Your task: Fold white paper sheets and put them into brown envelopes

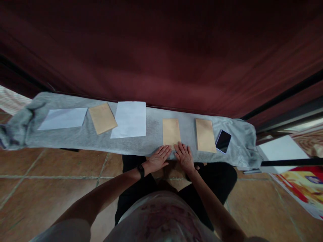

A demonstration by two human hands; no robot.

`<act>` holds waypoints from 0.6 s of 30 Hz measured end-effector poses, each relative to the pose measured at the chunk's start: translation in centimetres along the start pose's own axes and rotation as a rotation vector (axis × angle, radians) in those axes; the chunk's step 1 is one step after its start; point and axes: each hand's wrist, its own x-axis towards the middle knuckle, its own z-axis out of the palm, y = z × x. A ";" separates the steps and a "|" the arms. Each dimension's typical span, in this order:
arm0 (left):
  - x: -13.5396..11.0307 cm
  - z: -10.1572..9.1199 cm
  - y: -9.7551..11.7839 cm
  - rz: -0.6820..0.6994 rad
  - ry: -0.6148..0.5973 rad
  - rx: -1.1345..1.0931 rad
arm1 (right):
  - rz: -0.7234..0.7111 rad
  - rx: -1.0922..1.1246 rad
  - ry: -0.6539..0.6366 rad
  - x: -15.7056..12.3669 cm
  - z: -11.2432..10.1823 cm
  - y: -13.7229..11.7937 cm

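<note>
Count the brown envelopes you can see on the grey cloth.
3 visible brown envelopes: one touched by the left hand and right hand; one further left, overlapping a white sheet; one right, beside the smartphone. Others may be hidden underneath.

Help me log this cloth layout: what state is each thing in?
Left hand: open, palm down.
Right hand: open, palm down.
Central brown paper envelope: flat, hands at edge.
Left brown paper envelope: flat, turned askew.
Right brown paper envelope: flat.
Left white paper sheet: flat.
Right white paper sheet: flat.
Lilac phone: screen up, dark.
Grey cloth: spread, wrinkled.
</note>
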 end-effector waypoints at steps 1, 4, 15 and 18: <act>0.0 0.0 0.0 0.001 0.008 0.001 | -0.002 0.000 0.000 -0.2 -0.1 0.0; 0.1 -0.1 0.1 -0.003 0.036 0.008 | 0.000 0.004 0.002 -0.9 -0.2 0.0; 6.9 0.8 0.0 -0.150 0.136 -0.058 | 0.043 0.030 0.029 -1.4 -0.3 -0.3; 10.1 1.2 -1.2 -0.189 0.146 -0.057 | 0.047 0.042 0.032 -1.2 -0.3 -0.4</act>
